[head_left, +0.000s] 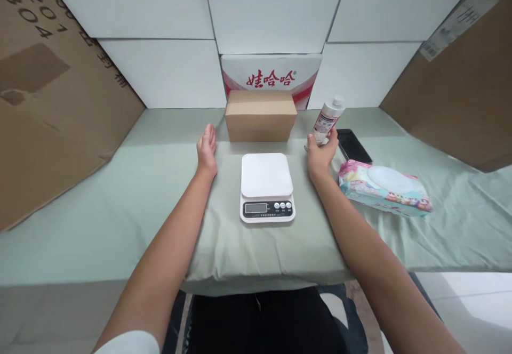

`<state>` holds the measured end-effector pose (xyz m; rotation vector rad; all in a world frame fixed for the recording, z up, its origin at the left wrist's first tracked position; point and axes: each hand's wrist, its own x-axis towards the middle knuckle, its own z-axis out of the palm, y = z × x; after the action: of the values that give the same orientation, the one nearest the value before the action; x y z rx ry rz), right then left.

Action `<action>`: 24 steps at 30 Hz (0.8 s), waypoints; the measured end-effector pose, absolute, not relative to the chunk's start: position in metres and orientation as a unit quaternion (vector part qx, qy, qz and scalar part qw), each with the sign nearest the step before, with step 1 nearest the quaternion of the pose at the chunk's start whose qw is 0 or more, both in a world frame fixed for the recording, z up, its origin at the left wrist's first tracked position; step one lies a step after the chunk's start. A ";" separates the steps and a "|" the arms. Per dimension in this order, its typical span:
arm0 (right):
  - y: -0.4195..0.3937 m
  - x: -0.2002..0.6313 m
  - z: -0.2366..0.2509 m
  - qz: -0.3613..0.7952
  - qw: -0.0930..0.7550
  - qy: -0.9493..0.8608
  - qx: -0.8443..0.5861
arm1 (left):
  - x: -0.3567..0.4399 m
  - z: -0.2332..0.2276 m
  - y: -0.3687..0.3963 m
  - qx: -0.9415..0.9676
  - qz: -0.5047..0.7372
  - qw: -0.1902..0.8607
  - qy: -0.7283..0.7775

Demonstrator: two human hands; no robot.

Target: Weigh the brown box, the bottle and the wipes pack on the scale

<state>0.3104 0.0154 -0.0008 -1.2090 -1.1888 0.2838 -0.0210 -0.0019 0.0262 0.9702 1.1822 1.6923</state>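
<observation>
A white kitchen scale with a small display sits in the middle of the green cloth. Behind it stands a closed brown cardboard box. My left hand hovers open to the left of the scale, near the box's left end, holding nothing. My right hand is to the right of the scale, fingers apart, right in front of a white bottle with a red label; whether it touches the bottle I cannot tell.
A dark phone lies flat behind my right hand. A pack of wet wipes rests to the right. Large cardboard sheets lean on both sides. A red and white printed carton stands behind the box.
</observation>
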 end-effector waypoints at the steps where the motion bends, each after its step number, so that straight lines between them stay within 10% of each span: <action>1: 0.007 0.305 0.008 0.116 0.662 -0.488 -0.558 | -0.021 0.029 -0.004 0.392 0.683 0.402 0.468; 7: -0.110 0.292 0.092 0.142 0.679 -0.511 -0.508 | 0.019 0.068 -0.067 0.582 0.670 0.288 0.359; 13: -0.199 0.424 0.079 -0.043 0.683 -0.437 -0.584 | 0.170 0.057 -0.141 0.752 0.368 0.474 0.273; 19: -0.183 0.501 0.040 0.290 0.691 -0.260 -0.608 | 0.263 0.053 -0.107 0.738 0.283 0.510 0.340; 24: -0.169 0.480 0.032 0.321 0.717 -0.285 -0.550 | 0.268 0.054 -0.099 0.730 0.291 0.517 0.339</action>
<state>0.4804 -0.1692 0.0324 -1.2167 -0.6308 0.7096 0.2680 -0.0992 0.0545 1.7527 0.8131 0.6989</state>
